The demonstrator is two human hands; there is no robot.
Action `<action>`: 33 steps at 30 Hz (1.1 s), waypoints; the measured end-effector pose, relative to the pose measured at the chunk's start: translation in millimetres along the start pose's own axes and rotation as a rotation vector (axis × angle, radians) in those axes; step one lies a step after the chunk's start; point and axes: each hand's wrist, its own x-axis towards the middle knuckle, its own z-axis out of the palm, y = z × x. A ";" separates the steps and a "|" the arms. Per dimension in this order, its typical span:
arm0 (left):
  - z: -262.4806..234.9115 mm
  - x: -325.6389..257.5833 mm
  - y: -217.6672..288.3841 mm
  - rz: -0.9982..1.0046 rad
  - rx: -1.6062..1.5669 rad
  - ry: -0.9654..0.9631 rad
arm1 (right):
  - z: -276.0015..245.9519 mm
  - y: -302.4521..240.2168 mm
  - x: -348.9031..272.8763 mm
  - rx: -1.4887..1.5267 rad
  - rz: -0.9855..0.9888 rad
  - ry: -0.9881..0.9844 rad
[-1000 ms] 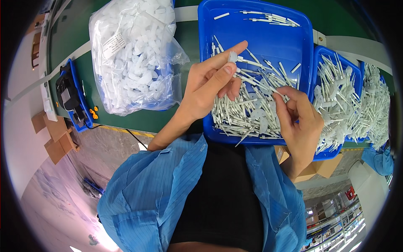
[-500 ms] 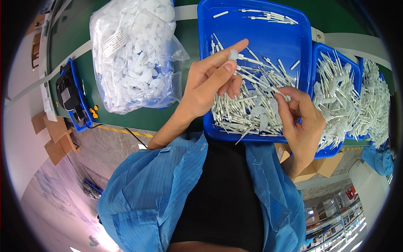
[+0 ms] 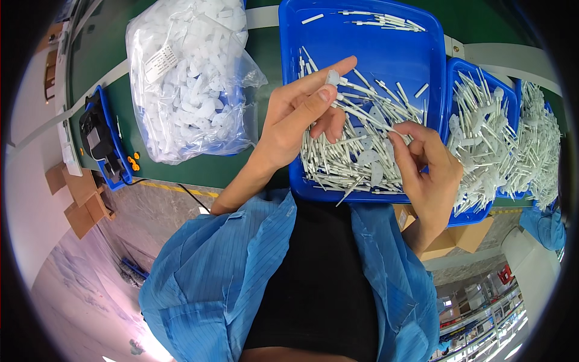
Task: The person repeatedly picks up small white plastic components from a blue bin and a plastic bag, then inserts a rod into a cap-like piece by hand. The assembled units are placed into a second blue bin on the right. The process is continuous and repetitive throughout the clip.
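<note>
My left hand (image 3: 292, 120) pinches a small translucent white plastic piece (image 3: 332, 77) between thumb and index finger, above the large blue tray (image 3: 368, 51). A thin white stick (image 3: 365, 113) slants from beneath that thumb to my right hand (image 3: 429, 166), whose thumb and index finger close on its lower right end. Whether the stick meets the plastic piece is hidden by the left fingers. Under both hands, a heap of similar white sticks (image 3: 338, 163) fills the near part of the tray, with a few translucent pieces (image 3: 369, 158) among them.
A clear bag (image 3: 187, 84) of translucent white pieces lies left of the tray. To the right, more blue trays hold heaped sticks with pieces (image 3: 476, 127). A small blue bin (image 3: 114, 175) with a black device (image 3: 99, 142) and orange bits (image 3: 134, 161) sits far left on the green table (image 3: 265, 51).
My right hand has shifted slightly left and up along the stick, closer to my left hand. The left hand keeps its pinch on the plastic piece.
</note>
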 end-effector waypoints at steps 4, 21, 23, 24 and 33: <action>0.2 1.1 -1.5 -0.001 0.047 -0.013 | 0.8 1.6 -0.7 0.029 0.011 0.034; 0.6 -1.0 0.2 -0.023 -0.028 0.017 | -1.0 -4.5 -4.8 0.080 -0.038 0.024; 5.0 -0.5 0.2 -0.035 0.004 0.058 | -1.7 -6.8 -5.6 0.111 -0.025 0.029; 3.8 -0.2 0.5 -0.026 0.006 0.046 | -2.6 -7.8 -5.9 0.126 -0.027 0.035; 2.6 -0.6 3.7 -0.016 0.029 0.013 | -1.3 -10.0 -7.1 0.136 0.014 0.048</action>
